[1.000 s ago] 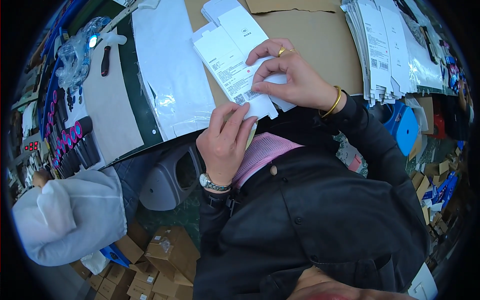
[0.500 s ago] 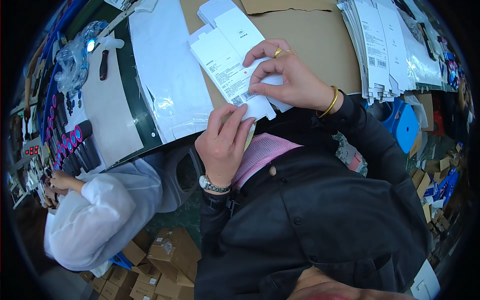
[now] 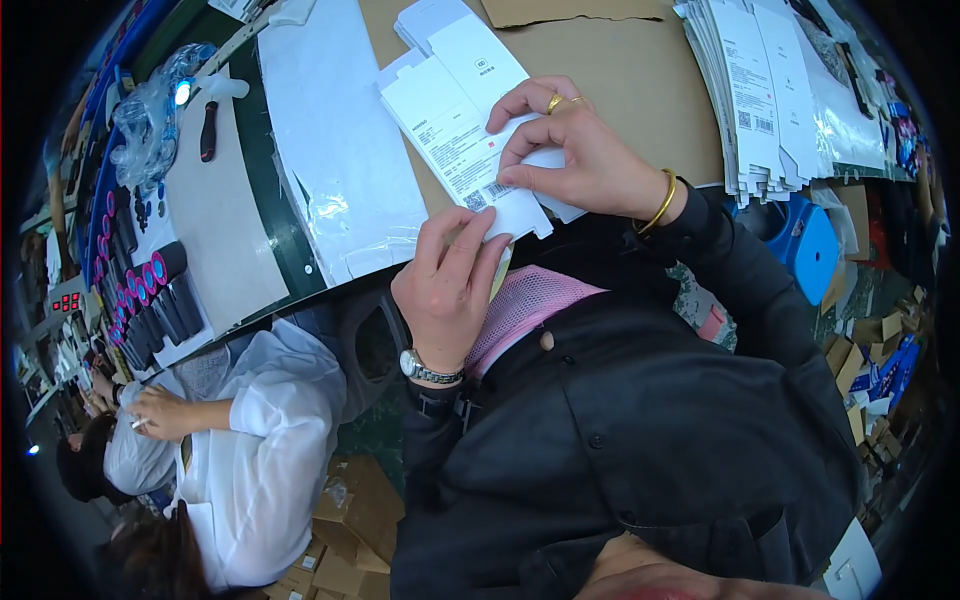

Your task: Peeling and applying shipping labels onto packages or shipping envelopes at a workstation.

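Note:
Flat white folding cartons (image 3: 445, 120) lie stacked in front of me, printed with text, a square code and a barcode. At the near end of the top carton, my left hand (image 3: 445, 285) is closed, fingers bent over its edge. A yellowish strip (image 3: 502, 278) hangs beneath those fingertips. My right hand (image 3: 580, 150) rests on the carton's right side, with curled fingers and the thumb tip beside the barcode. Whatever its fingertips pinch, if anything, is too small to make out.
More flat white cartons (image 3: 745, 110) are piled at right on the brown cardboard (image 3: 620, 75). Left of me lie a plastic-wrapped white sheet (image 3: 340, 150), a dark-handled screwdriver (image 3: 208, 130) and dark, pink-ringed cylinders (image 3: 150, 275). A co-worker in white (image 3: 285, 420) sits at left; a blue stool (image 3: 805, 245) stands right.
My hands and the cartons stay almost exactly in place. At left, the co-worker in white has leaned back from the table, toward the bottom of the view, and another person now shows behind.

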`<state>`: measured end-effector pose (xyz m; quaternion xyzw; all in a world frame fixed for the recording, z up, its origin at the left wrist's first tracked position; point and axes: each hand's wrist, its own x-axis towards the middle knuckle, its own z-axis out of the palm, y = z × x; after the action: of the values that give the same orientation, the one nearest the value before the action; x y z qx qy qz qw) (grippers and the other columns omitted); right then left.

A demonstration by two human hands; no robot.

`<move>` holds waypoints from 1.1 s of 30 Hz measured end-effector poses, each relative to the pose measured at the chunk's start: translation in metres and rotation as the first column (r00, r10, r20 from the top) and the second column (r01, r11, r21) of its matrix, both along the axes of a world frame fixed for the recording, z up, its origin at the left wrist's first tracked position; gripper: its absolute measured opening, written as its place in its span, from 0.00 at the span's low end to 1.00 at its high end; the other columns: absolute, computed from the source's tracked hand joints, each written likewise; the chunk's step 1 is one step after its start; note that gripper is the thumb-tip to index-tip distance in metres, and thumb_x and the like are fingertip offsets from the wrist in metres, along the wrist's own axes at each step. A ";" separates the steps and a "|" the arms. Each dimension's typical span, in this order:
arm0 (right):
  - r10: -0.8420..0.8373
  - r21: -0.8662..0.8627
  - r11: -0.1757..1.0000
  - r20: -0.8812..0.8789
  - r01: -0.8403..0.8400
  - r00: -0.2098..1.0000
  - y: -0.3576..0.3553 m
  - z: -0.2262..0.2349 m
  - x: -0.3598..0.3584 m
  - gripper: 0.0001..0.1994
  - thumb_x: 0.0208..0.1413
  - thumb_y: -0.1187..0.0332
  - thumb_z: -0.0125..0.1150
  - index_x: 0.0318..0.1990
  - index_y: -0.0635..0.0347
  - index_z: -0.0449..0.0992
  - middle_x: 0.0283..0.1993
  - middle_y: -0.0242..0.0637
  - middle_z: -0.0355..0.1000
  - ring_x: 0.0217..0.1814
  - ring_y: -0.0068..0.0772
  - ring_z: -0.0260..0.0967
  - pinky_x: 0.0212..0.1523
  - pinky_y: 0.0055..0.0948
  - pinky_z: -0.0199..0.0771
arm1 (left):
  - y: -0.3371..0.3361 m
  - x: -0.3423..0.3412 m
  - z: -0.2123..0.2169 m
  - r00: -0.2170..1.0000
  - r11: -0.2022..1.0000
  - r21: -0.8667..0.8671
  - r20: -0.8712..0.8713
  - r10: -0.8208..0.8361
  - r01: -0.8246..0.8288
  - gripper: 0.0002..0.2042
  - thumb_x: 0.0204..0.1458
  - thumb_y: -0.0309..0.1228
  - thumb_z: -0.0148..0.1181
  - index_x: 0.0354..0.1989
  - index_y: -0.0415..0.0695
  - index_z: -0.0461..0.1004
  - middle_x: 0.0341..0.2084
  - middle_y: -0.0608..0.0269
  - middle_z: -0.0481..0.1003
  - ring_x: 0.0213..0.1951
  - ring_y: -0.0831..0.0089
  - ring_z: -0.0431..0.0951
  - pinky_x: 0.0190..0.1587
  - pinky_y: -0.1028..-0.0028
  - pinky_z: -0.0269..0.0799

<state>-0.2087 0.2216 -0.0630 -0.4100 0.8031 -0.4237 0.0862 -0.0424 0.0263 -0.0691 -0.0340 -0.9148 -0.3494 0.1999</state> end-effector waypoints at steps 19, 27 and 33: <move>-0.007 0.017 1.000 0.000 0.007 1.000 -0.002 0.002 0.000 0.06 0.59 0.64 0.81 0.35 0.54 0.91 0.63 0.27 0.78 0.76 0.43 0.60 0.79 0.46 0.57 | -0.001 -0.001 -0.001 1.000 0.999 -0.045 0.023 -0.006 0.007 0.18 0.57 0.31 0.80 0.56 0.48 0.88 0.47 0.65 0.80 0.26 0.71 0.82 0.28 0.69 0.73; -0.013 0.025 1.000 -0.011 0.013 1.000 -0.002 0.000 0.003 0.06 0.59 0.64 0.81 0.35 0.54 0.91 0.63 0.27 0.78 0.77 0.43 0.59 0.79 0.47 0.55 | -0.001 0.000 -0.001 1.000 0.999 -0.044 0.028 -0.010 0.011 0.18 0.58 0.31 0.79 0.57 0.49 0.88 0.48 0.65 0.80 0.26 0.71 0.82 0.28 0.70 0.74; -0.015 0.045 0.999 -0.109 0.020 0.994 0.002 -0.002 0.007 0.09 0.57 0.62 0.82 0.41 0.52 0.89 0.63 0.29 0.78 0.76 0.45 0.61 0.79 0.49 0.53 | 0.001 0.001 -0.002 0.999 0.998 -0.054 0.035 -0.012 0.014 0.18 0.58 0.31 0.79 0.57 0.49 0.88 0.48 0.66 0.80 0.26 0.71 0.82 0.28 0.69 0.74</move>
<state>-0.2021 0.2239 -0.0655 -0.4233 0.8196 -0.3831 0.0481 -0.0415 0.0270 -0.0708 -0.0394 -0.9270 -0.3265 0.1806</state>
